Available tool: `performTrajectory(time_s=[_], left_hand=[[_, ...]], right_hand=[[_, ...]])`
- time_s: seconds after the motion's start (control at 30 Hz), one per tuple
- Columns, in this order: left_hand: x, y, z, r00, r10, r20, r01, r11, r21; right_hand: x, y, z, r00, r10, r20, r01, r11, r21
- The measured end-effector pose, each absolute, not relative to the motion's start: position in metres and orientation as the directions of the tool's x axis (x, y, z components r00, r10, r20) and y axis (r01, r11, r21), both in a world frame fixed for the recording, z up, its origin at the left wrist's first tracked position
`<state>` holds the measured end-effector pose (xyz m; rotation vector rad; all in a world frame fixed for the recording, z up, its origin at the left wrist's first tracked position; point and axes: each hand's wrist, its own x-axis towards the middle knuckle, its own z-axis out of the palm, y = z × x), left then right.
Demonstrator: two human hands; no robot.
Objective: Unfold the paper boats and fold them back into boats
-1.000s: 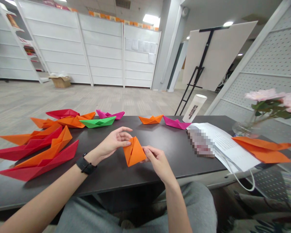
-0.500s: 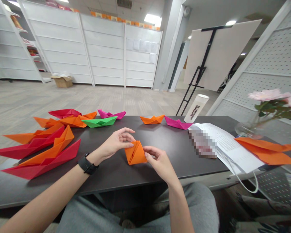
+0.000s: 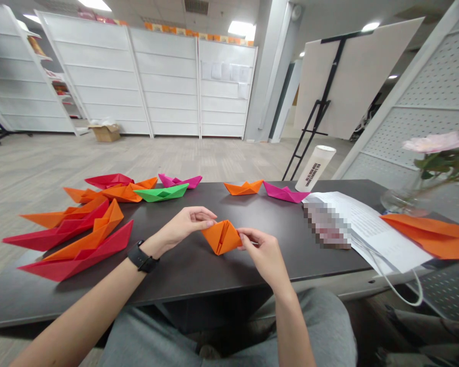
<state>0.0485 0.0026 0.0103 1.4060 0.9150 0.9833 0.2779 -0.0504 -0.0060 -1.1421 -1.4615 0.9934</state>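
Observation:
A folded piece of orange paper point(image 3: 222, 237) is held between my two hands, just above or touching the dark tabletop; a crease line runs up its middle. My left hand point(image 3: 193, 224), with a black watch on the wrist, pinches its upper left corner between thumb and fingers. At the right corner, my right hand point(image 3: 262, 251) grips the paper with thumb and forefinger. Beyond it sit an orange paper boat point(image 3: 244, 188) and a magenta paper boat point(image 3: 285, 192). A green paper boat point(image 3: 161, 193) lies past my left hand.
Several red and orange paper boats point(image 3: 76, 260) crowd the table's left side. To the right are a white canister point(image 3: 315, 168), printed sheets point(image 3: 361, 224), a blurred-out flat item point(image 3: 327, 227), a white cable point(image 3: 401, 300), larger orange paper point(image 3: 428, 234) and a flower vase point(image 3: 403, 201).
The orange paper has turned between my hands, its right corner now higher and its lower point more central. The whole scene has shifted slightly to the right in view.

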Motion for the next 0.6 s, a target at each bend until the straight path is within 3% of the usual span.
performTrajectory(time_s=[0.33,0.6], left_hand=[[0.0456,0.0039,0.0080,0.375,0.925,0.063,-0.088,-0.032,0.996],[0.0486,0.0034,0.0098,0.299,0.948,0.110,-0.146,-0.069,0.987]], right_hand=[[0.2794,-0.0518,-0.0039,-0.066,0.978,0.197,0.094,0.202,-0.975],[0.2800,-0.0470,-0.0087,-0.024,0.984,0.174,0.010,0.174,-0.985]])
